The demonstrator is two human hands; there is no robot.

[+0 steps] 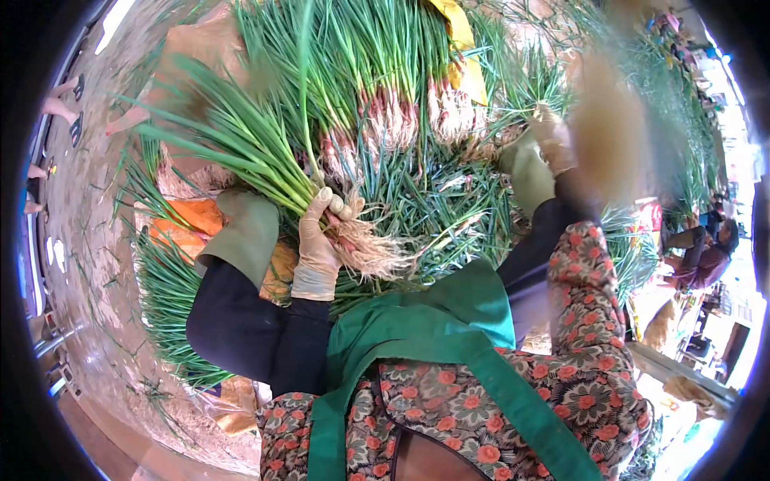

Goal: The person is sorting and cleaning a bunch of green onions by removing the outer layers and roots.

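Observation:
A bunch of spring onions [273, 164] is gripped by my gloved left hand [319, 244] close to the bulbs. Its green leaves fan to the upper left and its pale roots [373, 248] hang to the right. Near the right boot, my gloved right hand [552, 143] looks curled at the base of a tuft of spring onions [531, 84]; its fingertips are partly hidden. In front of me stand several bundles of spring onions [389, 112] with reddish bulbs and whitish roots. Loose cut leaves [417, 200] cover the ground between my legs.
Green boots [245, 232] flank the pile. More spring onions [172, 301] lie at left beside orange sacking [196, 220]. Yellow plastic [464, 48] borders the back bundles. A seated person [702, 252] is at far right; other people's feet [76, 128] show at far left. A tan blur [605, 132] obscures the upper right.

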